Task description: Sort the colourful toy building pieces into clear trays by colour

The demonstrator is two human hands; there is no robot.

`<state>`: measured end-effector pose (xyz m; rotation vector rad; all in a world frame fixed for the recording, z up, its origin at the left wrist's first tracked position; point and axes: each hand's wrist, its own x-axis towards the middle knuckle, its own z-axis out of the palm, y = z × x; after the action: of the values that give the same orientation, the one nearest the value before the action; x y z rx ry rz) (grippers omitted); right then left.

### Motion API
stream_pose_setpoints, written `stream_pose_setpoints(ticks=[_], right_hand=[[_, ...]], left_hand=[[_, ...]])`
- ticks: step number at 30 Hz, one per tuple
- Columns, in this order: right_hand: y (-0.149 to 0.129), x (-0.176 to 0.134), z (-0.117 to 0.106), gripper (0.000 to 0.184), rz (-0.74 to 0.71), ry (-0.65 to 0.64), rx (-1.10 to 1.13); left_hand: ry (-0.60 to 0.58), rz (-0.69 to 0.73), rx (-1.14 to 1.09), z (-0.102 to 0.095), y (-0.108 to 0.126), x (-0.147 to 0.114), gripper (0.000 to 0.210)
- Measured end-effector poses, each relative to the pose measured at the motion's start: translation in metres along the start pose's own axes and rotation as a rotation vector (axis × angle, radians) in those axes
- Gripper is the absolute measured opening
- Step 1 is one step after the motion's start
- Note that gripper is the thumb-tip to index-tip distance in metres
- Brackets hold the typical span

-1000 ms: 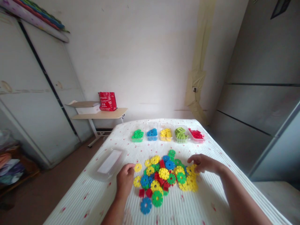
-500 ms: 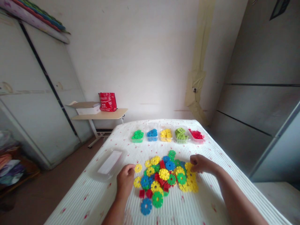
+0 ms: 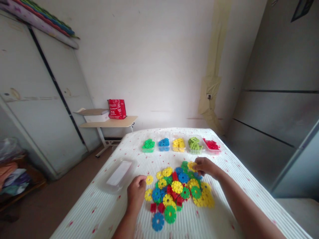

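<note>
A heap of notched plastic discs in yellow, green and blue, with red blocks among them, lies in front of me. My right hand [image 3: 204, 166] pinches a yellow notched disc [image 3: 191, 166] over the heap's far right side. To the left, my left hand [image 3: 137, 189] has its fingertips closed at the edge of another yellow notched disc [image 3: 149, 179]. A green notched disc [image 3: 170, 214] and a blue notched disc [image 3: 158, 221] lie at the near side. Several overlapping yellow discs [image 3: 206, 198] form the heap's right edge.
Beyond the heap, clear tubs hold green [image 3: 149, 145], blue [image 3: 163, 144], yellow [image 3: 178, 144], light green [image 3: 195, 144] and red pieces [image 3: 211, 145]. A clear plastic lid [image 3: 103, 186] with a white label lies left. A side table [image 3: 117, 122] carries a red bag [image 3: 117, 109] and a box [image 3: 96, 116].
My right hand has moved left and away from me, from the yellow discs at the right, and now holds up a yellow disc. My left hand stays by its disc. The view has shifted slightly.
</note>
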<state>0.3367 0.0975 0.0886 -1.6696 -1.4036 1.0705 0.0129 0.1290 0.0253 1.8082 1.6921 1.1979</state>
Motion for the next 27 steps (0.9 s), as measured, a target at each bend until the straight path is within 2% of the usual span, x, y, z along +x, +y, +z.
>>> stream_pose_setpoints(ticks=[3,6,10,16,21,27], right_hand=[[-0.016,0.030,0.004,0.017,-0.007,0.108,-0.032],[-0.036,0.061,0.004,0.009,-0.061,0.272,-0.013],[-0.045,0.082,0.008,0.025,-0.125,0.449,-0.030],[-0.005,0.057,0.014,0.011,-0.160,0.456,-0.161],[0.032,0.025,0.004,0.011,-0.092,0.422,-0.218],[0.047,0.013,-0.004,0.016,-0.030,0.439,-0.283]], left_hand=[[-0.006,0.008,-0.012,0.000,-0.001,0.000,0.024],[0.000,0.001,-0.020,0.001,-0.003,0.000,0.023],[0.002,-0.006,-0.047,0.001,-0.005,0.000,0.024],[0.007,0.015,-0.054,0.002,-0.007,0.000,0.024],[0.009,0.019,-0.032,0.003,-0.005,0.000,0.024],[-0.012,0.002,-0.018,0.003,-0.005,0.000,0.025]])
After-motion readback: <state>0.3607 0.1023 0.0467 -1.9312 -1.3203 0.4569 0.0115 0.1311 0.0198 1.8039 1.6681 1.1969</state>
